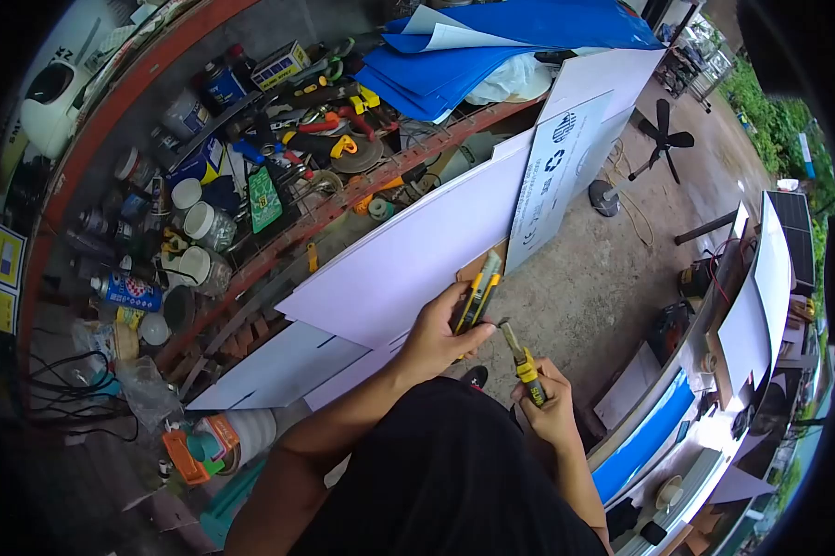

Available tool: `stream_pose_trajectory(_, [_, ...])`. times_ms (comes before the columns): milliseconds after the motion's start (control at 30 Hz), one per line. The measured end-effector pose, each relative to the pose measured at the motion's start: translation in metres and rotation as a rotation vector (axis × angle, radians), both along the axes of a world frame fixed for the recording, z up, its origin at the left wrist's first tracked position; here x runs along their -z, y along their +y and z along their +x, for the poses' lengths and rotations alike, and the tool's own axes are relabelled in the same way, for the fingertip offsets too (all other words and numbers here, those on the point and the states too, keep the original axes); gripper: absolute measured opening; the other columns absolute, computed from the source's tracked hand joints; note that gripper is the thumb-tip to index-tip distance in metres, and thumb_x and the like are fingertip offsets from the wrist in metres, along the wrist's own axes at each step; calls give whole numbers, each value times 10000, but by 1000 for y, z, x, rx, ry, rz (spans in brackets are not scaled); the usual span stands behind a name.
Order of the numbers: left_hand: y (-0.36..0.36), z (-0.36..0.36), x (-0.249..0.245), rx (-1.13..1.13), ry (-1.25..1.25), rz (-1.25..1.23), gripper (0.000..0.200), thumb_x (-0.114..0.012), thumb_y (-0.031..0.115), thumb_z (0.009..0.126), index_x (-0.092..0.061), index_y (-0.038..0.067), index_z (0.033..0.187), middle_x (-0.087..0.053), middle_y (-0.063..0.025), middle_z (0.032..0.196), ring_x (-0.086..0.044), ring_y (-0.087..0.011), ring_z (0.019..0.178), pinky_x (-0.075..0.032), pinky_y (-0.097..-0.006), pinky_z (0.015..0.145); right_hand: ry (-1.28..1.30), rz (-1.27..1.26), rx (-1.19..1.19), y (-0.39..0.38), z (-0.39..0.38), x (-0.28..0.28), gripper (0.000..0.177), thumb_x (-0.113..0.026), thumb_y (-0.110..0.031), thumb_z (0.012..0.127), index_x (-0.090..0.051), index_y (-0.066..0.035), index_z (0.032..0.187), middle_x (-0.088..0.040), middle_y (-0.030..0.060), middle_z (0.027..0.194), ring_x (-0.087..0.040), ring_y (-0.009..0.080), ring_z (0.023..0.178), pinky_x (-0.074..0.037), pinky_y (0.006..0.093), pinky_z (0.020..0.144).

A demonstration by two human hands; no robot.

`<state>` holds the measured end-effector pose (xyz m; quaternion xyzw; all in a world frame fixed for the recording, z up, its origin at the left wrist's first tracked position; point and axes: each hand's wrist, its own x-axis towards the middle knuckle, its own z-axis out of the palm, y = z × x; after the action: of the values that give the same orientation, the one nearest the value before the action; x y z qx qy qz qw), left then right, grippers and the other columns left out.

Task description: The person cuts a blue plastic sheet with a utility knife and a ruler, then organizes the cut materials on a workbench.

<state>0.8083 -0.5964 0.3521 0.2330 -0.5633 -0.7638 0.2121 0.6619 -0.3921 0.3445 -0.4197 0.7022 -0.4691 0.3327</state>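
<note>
My left hand (436,329) is closed around a yellow-and-black utility knife (480,292), whose grey end points up and away from me. Lower and to the right, my right hand (552,408) grips a yellow-and-black handled tool with a flat metal blade (526,369). That blade points up and left, its tip close beside the left thumb; the exact kind of tool I cannot tell. Behind the left hand lean large white panels (408,250), one with printed lettering. A small brown piece (476,264) shows just beyond the knife.
A metal-framed shelf (343,199) on the left holds tools, jars and a blue can (130,292). Blue sheets (454,65) lie on top at the back. A fan (663,139) stands on the concrete floor. On the right is a cluttered workbench (649,440).
</note>
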Motion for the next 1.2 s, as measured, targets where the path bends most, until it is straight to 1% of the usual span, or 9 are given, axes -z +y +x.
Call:
stream_pose_trajectory(167, [-2, 16, 4, -91, -48, 54, 555, -677, 33, 957, -458, 48, 1467, -669, -47, 994, -616, -66, 666, -540, -225, 615, 38, -40, -119, -11, 0, 9, 228, -599, 131, 699, -701, 13, 864, -660, 128, 1035, -659, 296, 990, -507, 335, 899])
stream_pose_trajectory(300, [-7, 17, 11, -54, -41, 82, 580, -694, -4, 934, -444, 34, 1456, -665, -46, 980, -611, -65, 672, -533, -226, 615, -20, 7, -79, -10, 10, 13, 236, -612, 132, 697, -702, 6, 875, -655, 127, 1082, -653, 295, 1043, -498, 340, 942])
stream_pose_trajectory(633, [0, -37, 23, 236, -146, 55, 569, -705, -13, 915, -464, 26, 1429, -630, -25, 940, -601, -63, 663, -529, -232, 577, -10, 20, 186, 33, 28, 32, 291, -638, 115, 695, -710, -14, 946, -638, 134, 1141, -641, 317, 1094, -487, 359, 984])
stream_pose_trajectory(767, [30, -82, 33, 219, -198, -7, 526, -702, 0, 915, -479, 14, 1392, -621, -33, 936, -580, -76, 636, -522, -239, 569, 78, -22, 274, 68, 11, 49, 480, -674, 57, 733, -674, -5, 1208, -605, 179, 1238, -620, 374, 1140, -491, 398, 1002])
stream_pose_trajectory(867, [57, -123, 42, 178, -253, -98, 513, -693, -10, 915, -482, 19, 1382, -616, -42, 936, -584, -79, 643, -526, -248, 572, 153, -10, 404, 98, -15, 54, 425, -676, 24, 774, -671, 1, 1199, -593, 188, 1262, -617, 372, 1138, -499, 402, 979])
stream_pose_trajectory(933, [72, -149, 55, 197, -270, -150, 497, -683, -16, 925, -480, 30, 1376, -612, -42, 922, -583, -85, 626, -521, -251, 553, -41, 10, 431, 124, -36, 66, 357, -686, -33, 829, -674, -9, 1185, -586, 189, 1236, -611, 369, 1128, -506, 414, 946])
stream_pose_trajectory(967, [79, -161, 61, 206, -295, -182, 488, -679, -10, 932, -476, 35, 1374, -612, -40, 913, -582, -88, 613, -514, -250, 541, -37, 4, 477, 140, -45, 78, 357, -686, -33, 829, -674, -9, 1185, -586, 189, 1236, -611, 369, 1128, -506, 414, 946])
stream_pose_trajectory(1067, [97, -192, 76, 236, -321, -191, 505, -674, -47, 920, -474, 30, 1378, -617, -51, 916, -590, -95, 608, -516, -252, 538, 70, 142, 719, 182, -75, 121, 288, -724, -140, 875, -678, -30, 1138, -596, 187, 1109, -618, 374, 1056, -505, 427, 921])
stream_pose_trajectory(1200, [122, -227, 84, 296, -336, -190, 480, -677, -47, 917, -483, 29, 1349, -619, -47, 914, -596, -91, 603, -521, -249, 538, 32, 340, 1088, 234, -108, 155, 337, -728, -257, 923, -556, 31, 893, -556, 238, 964, -586, 426, 948, -461, 502, 801])
